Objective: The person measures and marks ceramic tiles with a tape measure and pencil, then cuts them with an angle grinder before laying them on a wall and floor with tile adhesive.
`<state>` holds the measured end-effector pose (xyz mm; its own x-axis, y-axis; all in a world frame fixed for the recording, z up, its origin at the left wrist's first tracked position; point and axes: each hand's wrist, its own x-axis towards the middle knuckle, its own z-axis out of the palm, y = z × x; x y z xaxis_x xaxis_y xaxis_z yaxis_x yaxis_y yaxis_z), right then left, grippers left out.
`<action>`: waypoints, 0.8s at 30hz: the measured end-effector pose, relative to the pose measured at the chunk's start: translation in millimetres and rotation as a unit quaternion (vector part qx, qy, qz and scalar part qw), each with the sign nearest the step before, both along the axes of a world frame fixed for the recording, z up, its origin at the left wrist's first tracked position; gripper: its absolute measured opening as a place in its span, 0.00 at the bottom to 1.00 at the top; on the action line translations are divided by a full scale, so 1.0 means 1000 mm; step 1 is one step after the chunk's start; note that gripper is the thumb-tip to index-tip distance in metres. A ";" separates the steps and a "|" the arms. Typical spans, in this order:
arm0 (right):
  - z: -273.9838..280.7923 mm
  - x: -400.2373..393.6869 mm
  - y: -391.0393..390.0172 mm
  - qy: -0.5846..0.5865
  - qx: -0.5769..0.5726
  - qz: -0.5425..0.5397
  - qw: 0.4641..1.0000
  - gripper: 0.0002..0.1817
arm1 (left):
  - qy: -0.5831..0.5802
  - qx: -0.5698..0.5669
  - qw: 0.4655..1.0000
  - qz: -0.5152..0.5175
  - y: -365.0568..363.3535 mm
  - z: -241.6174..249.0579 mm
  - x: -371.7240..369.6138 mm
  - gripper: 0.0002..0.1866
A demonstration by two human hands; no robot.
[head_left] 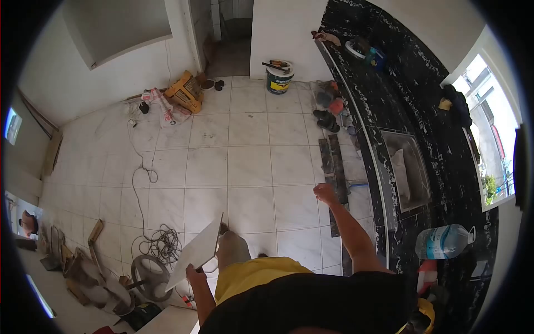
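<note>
My left hand (194, 274) is closed on the edge of a white tile (196, 249), a thin flat slab carried on a slant beside my left leg. Its fingers are partly hidden behind the slab. Out in front, above the floor near the counter, my right hand (325, 194) has its fingers curled in, with nothing visible in them. Below and past that hand lie dark stone strips (334, 167) on the floor tiles. A tangled cable (161, 243) lies on the floor left of the white tile.
A black marbled counter (389, 106) with a steel sink (409, 170) and a big water bottle (445, 242) runs along the right. Ahead stand a paint bucket (279, 78) and an orange bag (186, 93). Shoes (326, 121) lie near the counter; tools and debris (83, 267) fill the lower left.
</note>
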<state>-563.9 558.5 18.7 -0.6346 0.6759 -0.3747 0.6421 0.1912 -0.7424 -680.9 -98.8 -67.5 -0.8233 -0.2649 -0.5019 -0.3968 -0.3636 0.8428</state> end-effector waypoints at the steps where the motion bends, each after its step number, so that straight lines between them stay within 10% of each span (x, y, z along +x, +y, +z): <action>1: -0.004 -0.021 0.017 -0.007 0.006 -0.018 1.000 0.09 | -0.162 0.072 0.967 0.184 0.048 0.058 -0.062 0.17; 7: -0.049 -0.057 0.048 -0.169 -0.151 -0.232 0.946 0.09 | -0.070 -0.285 0.954 -0.062 0.115 0.064 -0.361 0.18; 12: -0.074 -0.041 0.007 -0.300 -0.174 -0.380 0.857 0.12 | 0.044 -0.550 0.781 -0.292 0.203 0.104 -0.563 0.18; 14: -0.048 -0.066 -0.010 -0.278 -0.250 -0.431 0.821 0.11 | 0.061 -0.656 0.634 -0.404 0.240 0.105 -0.635 0.18; 24: -0.091 -0.315 0.154 -0.173 -0.315 -0.539 0.762 0.12 | 0.019 -0.666 0.497 -0.555 0.412 0.063 -0.818 0.19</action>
